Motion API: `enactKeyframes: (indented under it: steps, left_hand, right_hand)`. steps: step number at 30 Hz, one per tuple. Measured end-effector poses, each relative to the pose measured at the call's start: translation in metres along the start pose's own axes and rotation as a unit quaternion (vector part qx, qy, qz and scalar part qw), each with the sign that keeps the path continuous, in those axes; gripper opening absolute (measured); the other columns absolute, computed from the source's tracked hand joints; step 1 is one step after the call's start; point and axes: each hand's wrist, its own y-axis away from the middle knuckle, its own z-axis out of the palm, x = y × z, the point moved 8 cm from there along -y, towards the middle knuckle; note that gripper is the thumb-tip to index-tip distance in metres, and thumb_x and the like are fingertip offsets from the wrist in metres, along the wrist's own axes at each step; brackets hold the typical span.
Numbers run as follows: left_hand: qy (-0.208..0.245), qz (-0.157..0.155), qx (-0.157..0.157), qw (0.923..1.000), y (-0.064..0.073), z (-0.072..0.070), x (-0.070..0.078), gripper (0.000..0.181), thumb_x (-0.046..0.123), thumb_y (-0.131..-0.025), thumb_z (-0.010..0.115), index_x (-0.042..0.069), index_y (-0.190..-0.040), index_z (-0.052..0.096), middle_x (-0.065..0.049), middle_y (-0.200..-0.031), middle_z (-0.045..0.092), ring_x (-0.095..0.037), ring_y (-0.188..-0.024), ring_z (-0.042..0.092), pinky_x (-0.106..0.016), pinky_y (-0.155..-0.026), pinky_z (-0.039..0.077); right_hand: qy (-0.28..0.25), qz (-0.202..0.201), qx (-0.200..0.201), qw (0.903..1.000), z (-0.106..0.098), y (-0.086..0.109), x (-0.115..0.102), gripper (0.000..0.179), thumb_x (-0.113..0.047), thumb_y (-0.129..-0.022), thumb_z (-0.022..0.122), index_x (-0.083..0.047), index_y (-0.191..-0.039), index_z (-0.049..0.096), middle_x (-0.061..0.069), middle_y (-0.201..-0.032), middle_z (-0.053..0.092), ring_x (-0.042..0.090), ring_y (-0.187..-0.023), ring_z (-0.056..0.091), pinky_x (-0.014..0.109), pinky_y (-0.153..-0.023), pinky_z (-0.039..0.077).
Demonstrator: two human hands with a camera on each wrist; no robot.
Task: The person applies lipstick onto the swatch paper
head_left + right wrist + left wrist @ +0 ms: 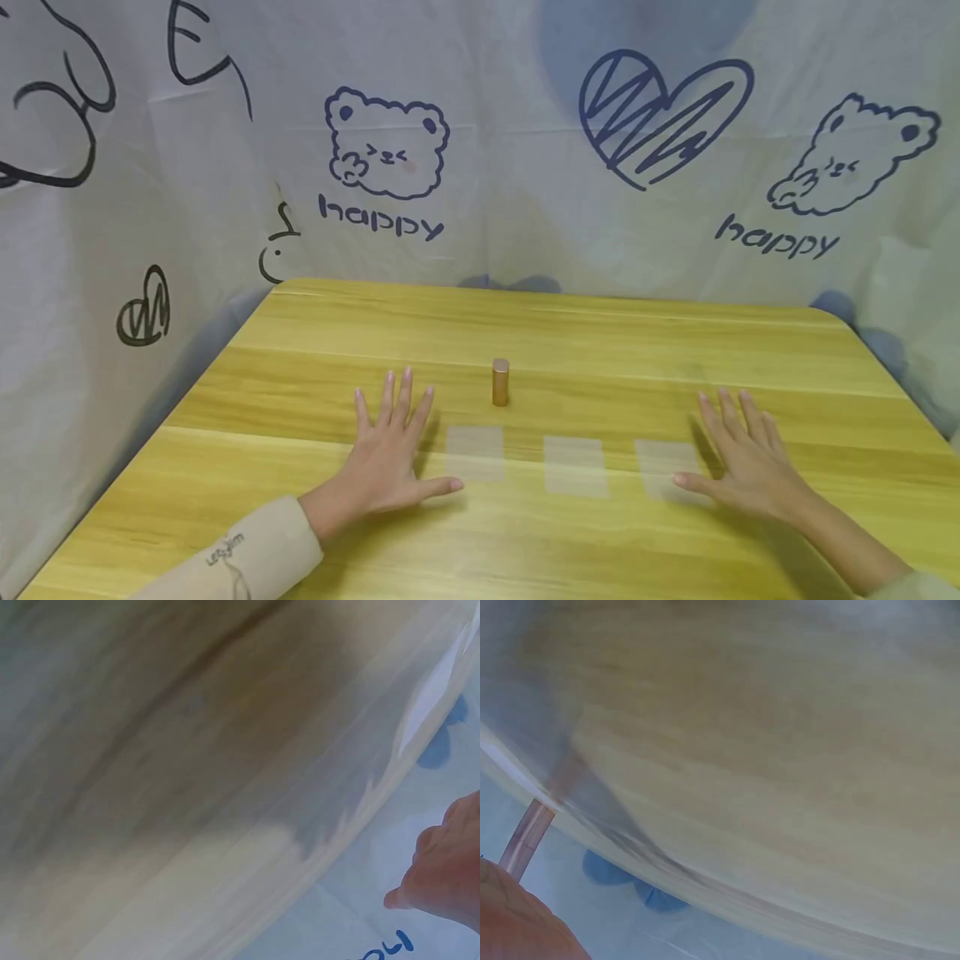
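A small copper-coloured tube point(500, 385), shaped like a lipstick, stands upright near the middle of the wooden table. My left hand point(386, 462) is spread to its left, fingers straight and holding nothing. Further off on the right, my right hand point(753, 471) is also spread, with nothing in it. Three pale squares lie in a row between the hands: a left one point(475, 454), a middle one point(575, 467) and a right one point(660, 462), which the right thumb overlaps. The left wrist view catches the tube point(526, 838) beyond part of the left hand point(525, 922).
The yellow wood-grain table point(480, 333) has rounded back corners. Behind it hangs a white cloth point(510, 167) with drawn bears, hearts and the word "happy". In the right wrist view, the table edge curves past the right hand point(446, 866).
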Motion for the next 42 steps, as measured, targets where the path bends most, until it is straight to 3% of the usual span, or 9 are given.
enactKeyframes:
  steps: [10,16,33,42]
  left_hand:
    - [0.009,-0.003,0.009,0.9999,-0.008,-0.004,0.002,0.112,0.078,-0.071,0.051,0.006,-0.149,0.013,-0.023,-0.153,-0.008,-0.045,-0.141,-0.004,-0.07,-0.106,-0.006]
    - [0.025,-0.005,0.009,0.9996,-0.014,-0.007,0.005,0.112,0.074,-0.071,0.053,0.007,-0.15,0.01,-0.022,-0.153,-0.011,-0.043,-0.141,-0.007,-0.069,-0.107,-0.007]
    - [0.046,-0.002,0.001,0.9989,-0.035,-0.01,0.015,0.112,0.077,-0.072,0.05,0.007,-0.15,0.01,-0.022,-0.153,-0.01,-0.042,-0.142,-0.005,-0.067,-0.109,0.0]
    - [0.084,0.003,0.001,0.9965,-0.048,-0.013,0.019,0.109,0.072,-0.074,0.054,0.008,-0.15,0.009,-0.019,-0.154,-0.009,-0.038,-0.142,-0.008,-0.061,-0.113,0.002]
  right_hand:
    - [-0.036,-0.024,0.029,0.9986,-0.008,-0.012,-0.021,0.107,-0.054,-0.078,0.065,0.0,-0.148,0.004,0.032,-0.15,0.003,0.047,-0.139,-0.01,0.065,-0.109,-0.004]
    - [-0.051,-0.025,0.023,0.9981,-0.007,-0.018,-0.033,0.108,-0.054,-0.076,0.067,-0.001,-0.148,0.007,0.032,-0.15,0.007,0.05,-0.138,-0.004,0.074,-0.102,0.008]
    - [-0.092,-0.032,0.025,0.995,-0.004,-0.035,-0.057,0.106,-0.053,-0.075,0.069,-0.001,-0.148,0.011,0.03,-0.151,0.008,0.051,-0.138,0.002,0.077,-0.098,0.012]
    - [-0.145,-0.038,0.023,0.9884,0.001,-0.048,-0.072,0.105,-0.046,-0.075,0.072,0.002,-0.147,0.012,0.03,-0.152,0.006,0.052,-0.137,0.004,0.078,-0.095,0.016]
